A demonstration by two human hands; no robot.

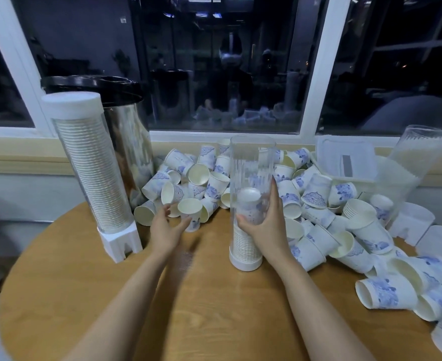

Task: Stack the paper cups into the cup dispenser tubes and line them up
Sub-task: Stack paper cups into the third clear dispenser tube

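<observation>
A clear dispenser tube stands upright mid-table on a white base, with a short stack of cups at its bottom and one upturned cup sitting higher inside. My right hand grips this tube around its lower half. My left hand is at an upright paper cup at the front of the loose pile, fingers curved around its near side. A second tube, full of cups and capped white, stands at the left. Several white-and-blue cups lie heaped behind and to the right.
A steel urn with a black lid stands behind the full tube. At the right lie an empty clear tube, a clear plastic bin and white dispenser bases. The round wooden table ends near the window sill.
</observation>
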